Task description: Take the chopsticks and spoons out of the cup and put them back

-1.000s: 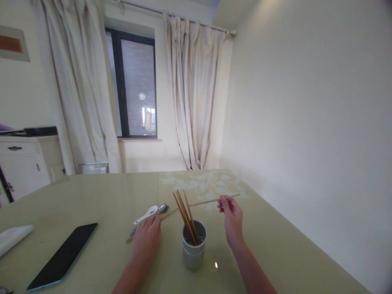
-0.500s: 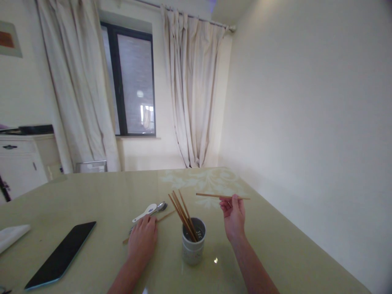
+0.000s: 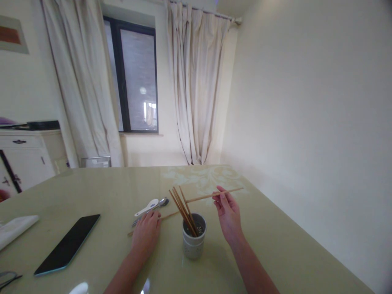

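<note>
Ideally the right hand (image 3: 228, 215), pinching one thin wooden chopstick (image 3: 214, 195), tips its near end down into the white perforated ceramic holder (image 3: 194, 241), while the left hand (image 3: 146, 236) rests flat, fingers together, on the glossy pale green table (image 3: 275, 245).

No text, label, brand, number or sign can be read anywhere in the view. The screen of the phone (image 3: 66, 245) lying on the bench (image 3: 275, 245) is dark, and nothing is shown on it. A small blue mark is carried on the white spoon (image 3: 147, 207), but it is too small to be made out as writing. A pale pattern is seen on the holder (image 3: 192, 241), and no letters can be told in it. The framed picture (image 3: 12, 34) on the wall is filled only with blocks of colour, and nothing is written on the folded cloth (image 3: 15, 228).
</note>
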`<state>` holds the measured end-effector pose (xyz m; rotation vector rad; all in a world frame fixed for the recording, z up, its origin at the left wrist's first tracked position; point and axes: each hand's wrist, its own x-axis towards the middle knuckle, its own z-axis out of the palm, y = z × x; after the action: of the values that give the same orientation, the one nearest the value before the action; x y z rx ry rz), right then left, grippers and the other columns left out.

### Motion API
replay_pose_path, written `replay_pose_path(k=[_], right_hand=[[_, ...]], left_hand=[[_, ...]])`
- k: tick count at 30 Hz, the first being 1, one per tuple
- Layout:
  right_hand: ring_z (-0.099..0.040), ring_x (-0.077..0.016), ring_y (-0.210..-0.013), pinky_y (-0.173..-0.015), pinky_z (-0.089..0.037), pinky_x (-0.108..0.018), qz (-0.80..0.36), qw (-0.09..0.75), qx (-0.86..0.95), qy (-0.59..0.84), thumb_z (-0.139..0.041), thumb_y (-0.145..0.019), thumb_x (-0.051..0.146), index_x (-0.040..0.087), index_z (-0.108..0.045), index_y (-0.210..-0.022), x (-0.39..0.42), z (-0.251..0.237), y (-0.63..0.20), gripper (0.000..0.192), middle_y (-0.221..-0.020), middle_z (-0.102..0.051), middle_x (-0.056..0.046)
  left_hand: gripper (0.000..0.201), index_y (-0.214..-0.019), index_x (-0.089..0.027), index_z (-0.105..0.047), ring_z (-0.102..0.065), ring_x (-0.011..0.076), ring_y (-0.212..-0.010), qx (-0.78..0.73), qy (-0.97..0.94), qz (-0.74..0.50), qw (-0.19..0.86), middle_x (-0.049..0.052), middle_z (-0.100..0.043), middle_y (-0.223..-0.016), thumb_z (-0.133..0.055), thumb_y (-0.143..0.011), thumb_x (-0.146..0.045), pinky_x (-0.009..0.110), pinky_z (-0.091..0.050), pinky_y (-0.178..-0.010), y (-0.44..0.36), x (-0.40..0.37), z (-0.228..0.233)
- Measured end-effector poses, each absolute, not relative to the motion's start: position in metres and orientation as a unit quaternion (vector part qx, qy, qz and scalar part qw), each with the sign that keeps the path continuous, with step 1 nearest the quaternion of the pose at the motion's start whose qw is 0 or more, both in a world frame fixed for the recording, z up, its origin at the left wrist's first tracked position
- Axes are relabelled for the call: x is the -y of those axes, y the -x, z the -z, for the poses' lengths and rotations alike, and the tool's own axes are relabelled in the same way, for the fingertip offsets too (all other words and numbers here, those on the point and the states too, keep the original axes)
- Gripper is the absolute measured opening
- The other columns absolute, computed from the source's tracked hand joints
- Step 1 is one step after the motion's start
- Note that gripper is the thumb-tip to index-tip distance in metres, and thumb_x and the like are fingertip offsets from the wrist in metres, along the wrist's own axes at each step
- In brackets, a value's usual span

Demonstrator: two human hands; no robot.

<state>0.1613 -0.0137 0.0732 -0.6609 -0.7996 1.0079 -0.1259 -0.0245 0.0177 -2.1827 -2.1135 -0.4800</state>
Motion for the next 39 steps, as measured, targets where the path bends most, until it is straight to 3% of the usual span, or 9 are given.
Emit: replay_pose_path(k=[11, 15, 20, 25, 31, 39], right_hand=[[-0.059, -0.0165, -0.077, -0.078, -0.054, -0.031, -0.408, 0.745, 0.424, 0.315, -0.085, -0.084, 0.058, 0.023, -0.082, -0.121, 0.020, -0.075, -0.159, 0.050, -0.086, -0.072, -0.002], [-0.056, -0.0181, -0.076, -0.077, -0.051, -0.033, -0.365, 0.721, 0.477, 0.346, -0.077, -0.091, 0.060, 0.022, -0.082, -0.124, 0.024, -0.074, -0.156, 0.051, -0.081, -0.066, -0.002], [-0.056, -0.0193, -0.074, -0.072, -0.050, -0.033, -0.345, 0.662, 0.552, 0.371, -0.073, -0.094, 0.058, 0.023, -0.084, -0.121, 0.029, -0.073, -0.146, 0.045, -0.077, -0.064, -0.001], [-0.059, -0.0193, -0.077, -0.070, -0.049, -0.031, -0.361, 0.615, 0.602, 0.360, -0.073, -0.095, 0.052, 0.026, -0.084, -0.122, 0.028, -0.064, -0.137, 0.039, -0.084, -0.068, -0.003], [-0.068, -0.0221, -0.083, -0.071, -0.051, -0.031, -0.408, 0.581, 0.591, 0.384, -0.081, -0.089, 0.050, 0.025, -0.089, -0.104, 0.027, -0.060, -0.131, 0.030, -0.090, -0.074, -0.006], [-0.070, -0.0241, -0.083, -0.074, -0.051, -0.033, -0.423, 0.574, 0.575, 0.401, -0.085, -0.083, 0.055, 0.022, -0.089, -0.089, 0.029, -0.062, -0.131, 0.034, -0.085, -0.079, -0.007]], left_hand=[[0.028, -0.101, -0.020, -0.072, -0.069, 0.0291, -0.114, 0.677, 0.717, 0.163, 0.029, 0.011, -0.076, -0.114, -0.044, -0.104, -0.023, 0.042, -0.050, -0.102, 0.123, 0.025, -0.015], [0.026, -0.104, -0.022, -0.072, -0.068, 0.0310, -0.117, 0.643, 0.722, 0.255, 0.009, 0.011, -0.077, -0.116, -0.046, -0.101, -0.022, 0.046, -0.051, -0.102, 0.118, 0.025, -0.013], [0.029, -0.102, -0.025, -0.071, -0.072, 0.0286, -0.107, 0.531, 0.704, 0.461, -0.096, 0.009, -0.078, -0.107, -0.046, -0.105, -0.040, 0.045, -0.055, -0.101, 0.095, 0.034, -0.024], [0.038, -0.117, -0.024, -0.067, -0.071, 0.0260, -0.109, 0.464, 0.671, 0.520, -0.253, 0.010, -0.077, -0.117, -0.043, -0.108, -0.051, 0.041, -0.057, -0.099, 0.070, 0.058, -0.039], [0.036, -0.117, -0.024, -0.061, -0.070, 0.0251, -0.109, 0.454, 0.640, 0.536, -0.310, 0.011, -0.074, -0.123, -0.052, -0.103, -0.055, 0.038, -0.060, -0.094, 0.060, 0.065, -0.035], [0.032, -0.097, -0.025, -0.057, -0.071, 0.0218, -0.095, 0.421, 0.612, 0.567, -0.356, 0.003, -0.072, -0.099, -0.059, -0.100, -0.057, 0.035, -0.058, -0.087, 0.056, 0.061, -0.037]])
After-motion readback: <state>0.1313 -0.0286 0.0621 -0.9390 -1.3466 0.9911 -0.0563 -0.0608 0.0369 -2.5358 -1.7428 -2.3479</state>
